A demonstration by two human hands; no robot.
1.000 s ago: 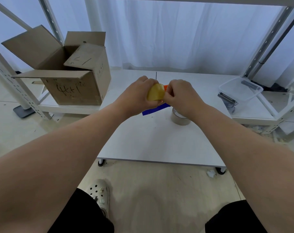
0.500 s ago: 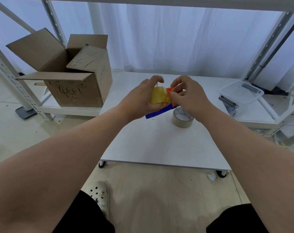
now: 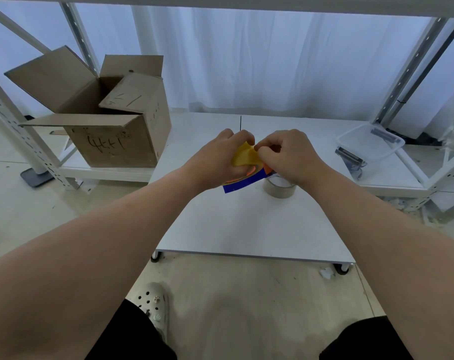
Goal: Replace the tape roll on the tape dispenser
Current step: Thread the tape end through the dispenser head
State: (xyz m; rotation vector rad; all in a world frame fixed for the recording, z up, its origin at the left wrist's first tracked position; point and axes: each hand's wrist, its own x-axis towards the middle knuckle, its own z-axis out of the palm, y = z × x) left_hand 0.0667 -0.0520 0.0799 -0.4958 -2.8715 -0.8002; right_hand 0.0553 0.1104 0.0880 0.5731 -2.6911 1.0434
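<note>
The near half of the white desk (image 3: 246,224) lies bare from 4 to 8 o'clock of the two hands, so there is open room to set things down or pass under the forearms. A tape roll (image 3: 279,187) sits on the desk just below the right hand (image 3: 291,154), at its 6 o'clock. A cardboard box (image 3: 111,126) blocks 9 to 10 o'clock, and a clear tub (image 3: 371,142) with a metal tool (image 3: 349,157) beside it occupies 3 o'clock, well apart.

Open cardboard box (image 3: 111,126), flaps up, handwritten marks on front, sits on low white shelf (image 3: 103,172) at left. Clear plastic container (image 3: 370,142) at right on shelf. White curtain (image 3: 259,61) behind. Perforated clog (image 3: 153,305) on floor.
</note>
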